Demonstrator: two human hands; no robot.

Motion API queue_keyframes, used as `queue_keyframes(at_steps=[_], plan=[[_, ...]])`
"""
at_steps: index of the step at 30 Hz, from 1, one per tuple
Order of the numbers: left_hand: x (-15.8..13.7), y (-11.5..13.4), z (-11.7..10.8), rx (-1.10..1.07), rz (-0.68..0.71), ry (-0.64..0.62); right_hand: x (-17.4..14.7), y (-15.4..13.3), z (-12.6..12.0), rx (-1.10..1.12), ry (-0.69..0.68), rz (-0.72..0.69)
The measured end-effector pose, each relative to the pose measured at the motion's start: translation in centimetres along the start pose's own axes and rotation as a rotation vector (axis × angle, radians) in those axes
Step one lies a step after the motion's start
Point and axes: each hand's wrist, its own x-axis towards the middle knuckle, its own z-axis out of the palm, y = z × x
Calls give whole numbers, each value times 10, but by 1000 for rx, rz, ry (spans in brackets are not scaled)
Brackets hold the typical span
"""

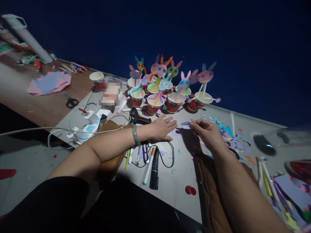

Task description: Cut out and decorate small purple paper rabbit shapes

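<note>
My left hand (163, 128) is stretched out palm down over the table, fingers apart, with nothing in it. Just beyond its wrist lies a black hot glue gun (139, 117). To its right, my right hand (208, 132) pinches a small piece of purple paper (186, 125) between thumb and finger. Beyond both hands stand several paper cups (155, 106) with paper rabbit faces (206, 76) on strips rising from them. Below the left forearm lie a black marker (154, 171), a white marker (148, 168) and purple-handled scissors (145, 153).
Paper scraps (236, 142) litter the right side. A power strip (91, 127) with cables sits on the left, near black scissors (71, 101) and stacked coloured paper (51, 83). A red cap (190, 190) lies near the front edge. A clear plastic object (286, 139) is at right.
</note>
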Motion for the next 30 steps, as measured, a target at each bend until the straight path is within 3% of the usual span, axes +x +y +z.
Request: queue_keyframes(at_steps=[5,8,13,18,21,25,30], plan=[[2,-6,1,-20,-14,-95,0,2,-2,-7,12,-16],[-11,-1,-15,-8,-71,-156,-1,3,-4,-9,16,-14],[-30,13,-41,-157,-42,-329,1,7,-2,49,40,29],[-21,16,-40,-191,-52,-125,8,14,10,206,10,147],[-13,16,-28,-128,111,-16,10,15,15,221,27,156],[-11,18,-12,-98,220,-74,9,14,12,212,127,89],[-9,12,-6,-107,146,-109,6,12,11,293,3,166]])
